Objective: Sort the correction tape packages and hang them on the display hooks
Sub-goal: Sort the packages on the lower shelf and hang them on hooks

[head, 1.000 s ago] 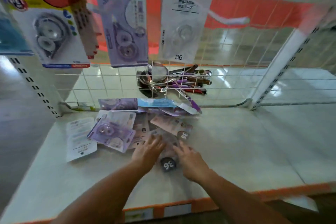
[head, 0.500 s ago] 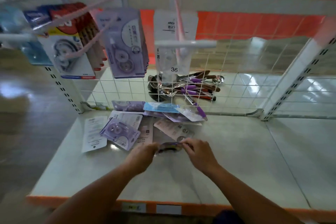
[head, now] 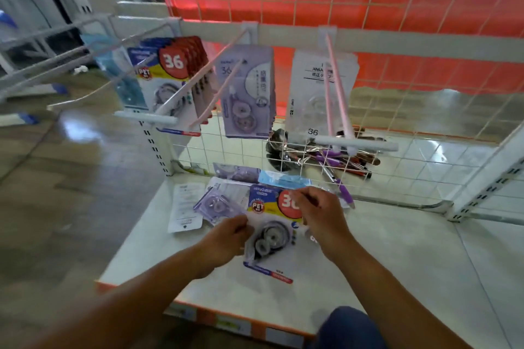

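head view: both hands hold one blue, yellow and red correction tape package (head: 269, 235) up above the white shelf (head: 382, 263). the left hand (head: 228, 238) has its fingers curled, pinching the card's left edge; the right hand (head: 320, 215) pinches the top right corner by the red 36. loose packages (head: 215, 204) lie on the shelf just behind. matching packages (head: 170, 62) hang on the left display hook (head: 144, 118), purple packages (head: 246, 93) and a clear package (head: 314, 87) on hooks further right

glossy plastic blister on printed card package (head: 269, 235); white coated wire grid (head: 368, 110); smooth shelf (head: 397, 263).
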`<state>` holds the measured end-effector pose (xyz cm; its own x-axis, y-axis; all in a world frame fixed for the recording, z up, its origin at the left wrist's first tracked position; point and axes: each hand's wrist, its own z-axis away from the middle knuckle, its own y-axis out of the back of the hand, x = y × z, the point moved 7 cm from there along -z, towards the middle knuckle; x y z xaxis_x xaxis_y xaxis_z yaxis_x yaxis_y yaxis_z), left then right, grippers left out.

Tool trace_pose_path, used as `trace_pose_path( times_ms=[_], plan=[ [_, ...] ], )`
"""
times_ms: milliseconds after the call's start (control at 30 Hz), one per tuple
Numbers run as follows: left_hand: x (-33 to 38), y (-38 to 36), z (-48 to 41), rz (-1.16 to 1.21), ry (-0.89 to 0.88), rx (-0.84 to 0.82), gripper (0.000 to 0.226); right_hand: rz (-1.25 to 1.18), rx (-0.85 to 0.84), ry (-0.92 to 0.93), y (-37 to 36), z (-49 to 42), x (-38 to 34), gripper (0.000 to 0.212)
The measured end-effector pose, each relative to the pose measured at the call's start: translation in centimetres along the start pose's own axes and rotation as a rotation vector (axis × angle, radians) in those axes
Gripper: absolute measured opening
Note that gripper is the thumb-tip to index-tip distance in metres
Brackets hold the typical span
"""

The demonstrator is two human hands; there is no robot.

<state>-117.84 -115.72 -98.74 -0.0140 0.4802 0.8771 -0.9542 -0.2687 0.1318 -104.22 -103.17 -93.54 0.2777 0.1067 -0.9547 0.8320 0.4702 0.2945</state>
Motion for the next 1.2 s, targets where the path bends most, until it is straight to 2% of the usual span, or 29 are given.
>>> trace_pose_path(
  times_ms=[133, 367, 633, 733, 867, 967, 1200],
  plan=[
    [1.8, 2.1, 2.6, 0.141, -0.052, 0.065, 0.015, -0.104, -0.034, 0.059, -2.1, 0.2, -3.6, 0.019],
    [3.3, 7.8, 6.6, 0.342, -0.130, 0.302, 0.014, -0.173, -0.161, 0.180, -6.7, 1.4, -10.7, 0.014],
    [5.4, 14.7, 9.4, 0.380, -0.332, 0.494, 0.025, -0.149, -0.188, 0.352, -11.3, 3.6, -17.2, 0.007],
    [6.3, 15.4, 10.2, 0.401, -0.392, 0.501, 0.029, -0.181, -0.147, 0.435, -11.9, 4.2, -19.3, 0.021],
    [6.8, 15.3, 11.8, 0.441, -0.480, 0.523, 0.032, -0.283, -0.188, 0.454, -12.9, 4.9, -20.9, 0.008],
    [6.8, 15.4, 13.2, 0.480, -0.575, 0.602, 0.035, -0.313, -0.245, 0.467, -13.7, 5.9, -21.6, 0.009],
    [8.8, 16.9, 14.4, 0.423, -0.687, 0.713, 0.033, -0.426, -0.241, 0.514, -14.3, 6.3, -23.6, 0.012]
  ],
)
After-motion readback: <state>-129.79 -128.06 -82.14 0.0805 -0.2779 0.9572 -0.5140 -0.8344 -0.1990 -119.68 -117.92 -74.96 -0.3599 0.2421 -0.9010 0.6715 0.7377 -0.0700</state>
